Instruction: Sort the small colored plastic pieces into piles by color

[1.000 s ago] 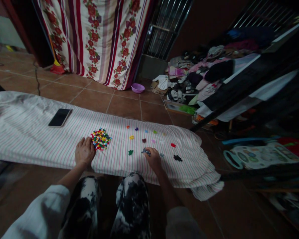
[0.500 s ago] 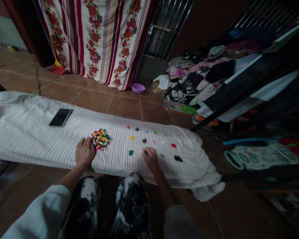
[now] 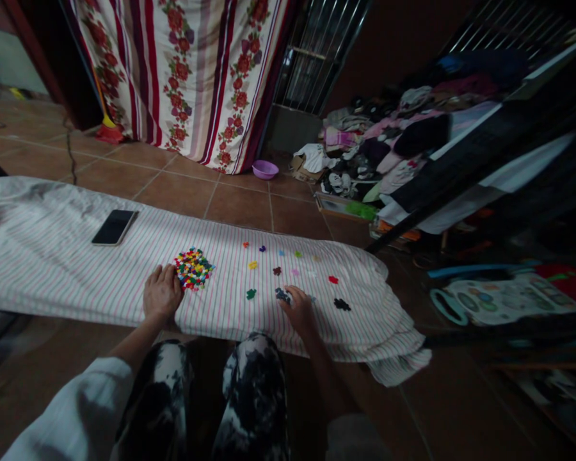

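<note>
The right hand [image 3: 299,310] had uncovered the blue-grey beads [image 3: 282,294].
The left hand [image 3: 163,294] had stayed palm down on the striped cloth [image 3: 221,314], its fingers close together at the left edge of the mixed beads [image 3: 193,269], with the phone [image 3: 114,227] farther left. The green beads [image 3: 251,294] lay between the hands, unmoved. Just right of them, the blue-grey beads, mostly hidden half a second earlier, showed at the right hand's fingertips, with a narrow gap between thumb and forefinger; whether these touched a bead, I could not tell.
</note>
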